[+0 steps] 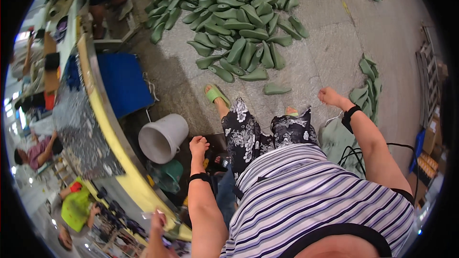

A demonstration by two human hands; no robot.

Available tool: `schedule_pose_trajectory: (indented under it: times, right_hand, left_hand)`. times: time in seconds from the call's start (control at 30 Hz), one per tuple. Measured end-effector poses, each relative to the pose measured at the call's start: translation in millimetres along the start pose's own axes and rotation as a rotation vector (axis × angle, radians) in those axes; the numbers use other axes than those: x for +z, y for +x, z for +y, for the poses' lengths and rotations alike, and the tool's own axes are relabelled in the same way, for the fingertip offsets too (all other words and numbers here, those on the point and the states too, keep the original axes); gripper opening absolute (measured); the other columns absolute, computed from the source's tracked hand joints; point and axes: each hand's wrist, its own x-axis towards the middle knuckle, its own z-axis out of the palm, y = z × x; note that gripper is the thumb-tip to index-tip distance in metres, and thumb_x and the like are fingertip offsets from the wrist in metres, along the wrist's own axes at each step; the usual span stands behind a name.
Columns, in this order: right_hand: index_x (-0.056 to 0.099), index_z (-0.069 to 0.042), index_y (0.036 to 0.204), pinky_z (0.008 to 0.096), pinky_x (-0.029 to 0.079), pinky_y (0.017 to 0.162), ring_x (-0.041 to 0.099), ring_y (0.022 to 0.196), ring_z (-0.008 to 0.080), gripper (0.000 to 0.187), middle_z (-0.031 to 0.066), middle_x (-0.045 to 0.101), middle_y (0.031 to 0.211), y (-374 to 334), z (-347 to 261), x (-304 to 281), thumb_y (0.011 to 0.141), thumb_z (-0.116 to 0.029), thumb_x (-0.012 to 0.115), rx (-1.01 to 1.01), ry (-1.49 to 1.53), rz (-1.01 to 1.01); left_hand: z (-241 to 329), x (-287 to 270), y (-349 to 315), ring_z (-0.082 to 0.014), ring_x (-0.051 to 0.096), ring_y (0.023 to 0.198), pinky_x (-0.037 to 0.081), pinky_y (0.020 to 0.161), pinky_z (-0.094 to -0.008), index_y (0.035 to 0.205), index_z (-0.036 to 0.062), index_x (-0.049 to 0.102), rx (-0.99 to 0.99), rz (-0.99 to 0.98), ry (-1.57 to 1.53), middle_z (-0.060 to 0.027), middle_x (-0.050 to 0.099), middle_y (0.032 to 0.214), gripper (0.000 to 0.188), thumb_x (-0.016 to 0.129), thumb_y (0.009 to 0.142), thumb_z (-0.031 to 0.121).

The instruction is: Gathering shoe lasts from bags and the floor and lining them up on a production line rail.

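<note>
My left hand (199, 145) hangs at my left side with its fingers loosely curled, nothing seen in it. The grey bucket (167, 136) is the nearest thing on its outer side. My right hand (329, 96) is held out to the right of my legs, its fingers also curled in and no object showing. Ahead of my feet lies a big loose heap of green shoe lasts (239, 24). One single last (276, 89) rests apart on the floor, closest to me. Green sacking (334, 143) lies below my right hand, by my right leg.
A long workbench with a yellow edge (112, 134) curves along my left. Beside it are a blue crate (117, 83) and a green basket (168, 176). Several people work there; another person's hand (158, 220) is near my left elbow. Shelving with boxes (430, 148) stands far right.
</note>
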Motion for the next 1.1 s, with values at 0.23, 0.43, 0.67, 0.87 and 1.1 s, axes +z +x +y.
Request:
schedule_pose_trajectory:
  times: [0.23, 0.43, 0.67, 0.87, 1.1]
  right_hand:
    - [0.061, 0.001, 0.083, 0.0386, 0.048, 0.066, 0.063, 0.070, 0.0266, 0.024, 0.0169, 0.064, 0.081, 75, -141, 100, 0.081, -0.023, 0.056, -0.058, -0.334, -0.038]
    - [0.061, 0.001, 0.085, 0.0357, 0.048, 0.064, 0.061, 0.068, 0.0267, 0.025, 0.0149, 0.063, 0.075, 173, -283, 140, 0.082, -0.023, 0.054, 0.015, -0.018, -0.191]
    - [0.060, 0.001, 0.084, 0.0421, 0.049, 0.069, 0.062, 0.074, 0.0344, 0.029, 0.0199, 0.065, 0.081, 356, -241, 198, 0.079, -0.027, 0.058, -0.097, -0.338, -0.186]
    - [0.045, 0.013, 0.113, 0.0394, 0.048, 0.083, 0.059, 0.098, 0.0376, 0.078, 0.0291, 0.059, 0.104, 495, -262, 249, 0.075, -0.053, 0.063, 0.229, 0.132, 0.113]
    - [0.022, 0.003, 0.124, 0.0445, 0.047, 0.082, 0.054, 0.104, 0.0332, 0.094, 0.0207, 0.051, 0.116, 580, -303, 292, 0.065, -0.046, 0.076, 0.692, 0.355, 0.568]
  left_hand:
    - [81, -12, 200, -0.0346, 0.063, 0.081, 0.049, 0.073, -0.0412, 0.097, -0.0014, 0.060, 0.484, -0.053, 0.584, -0.0203, 0.065, 0.085, 0.023, 0.059, 0.077, 0.009]
    - [130, 13, 296, -0.0372, 0.061, 0.089, 0.047, 0.078, -0.0437, 0.104, -0.0018, 0.058, 0.441, -0.255, 0.820, -0.0238, 0.063, 0.091, 0.030, 0.057, 0.076, 0.009]
    - [105, 106, 436, -0.0358, 0.056, 0.100, 0.047, 0.077, -0.0424, 0.111, 0.0048, 0.054, 0.619, -0.339, 1.116, -0.0216, 0.053, 0.115, 0.031, 0.053, 0.080, 0.006]
    - [32, 164, 533, -0.0284, 0.038, 0.122, 0.031, 0.101, -0.0387, 0.119, 0.0095, 0.051, 1.281, -0.140, 1.530, -0.0133, 0.042, 0.129, 0.038, 0.049, 0.081, 0.010]
    - [38, 200, 565, -0.0168, 0.052, 0.094, 0.036, 0.082, -0.0305, 0.094, 0.0085, 0.058, 1.318, -0.210, 1.681, -0.0030, 0.061, 0.094, 0.015, 0.049, 0.082, 0.012]
